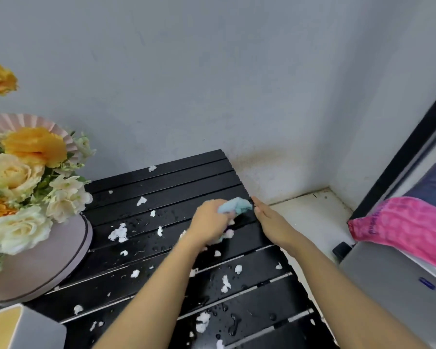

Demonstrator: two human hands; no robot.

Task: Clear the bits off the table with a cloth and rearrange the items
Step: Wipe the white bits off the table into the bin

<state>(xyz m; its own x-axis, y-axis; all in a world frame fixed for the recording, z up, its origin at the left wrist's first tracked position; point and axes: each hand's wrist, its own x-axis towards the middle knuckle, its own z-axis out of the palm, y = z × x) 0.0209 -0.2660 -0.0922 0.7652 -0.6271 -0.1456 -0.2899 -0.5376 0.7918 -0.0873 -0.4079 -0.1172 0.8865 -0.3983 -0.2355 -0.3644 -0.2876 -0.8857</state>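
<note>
Wiping looks barely begun: flowers [18, 172] far left of the left hand [210, 221] await rearranging, white bits [118, 233] litter the wet worktop [176, 177] around it, its fingers clutch the blue cloth [237, 206], and the right hand [272, 222] just beside lies flat, fingers straight.

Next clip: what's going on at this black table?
A person is wiping a black slatted table. The left hand grips a bunched light blue cloth near the table's far right edge, and the right hand is held beside it with straight fingers. Many white bits and water droplets lie across the slats, so clearing is far from done. A box of flowers stands at the left end.
</note>
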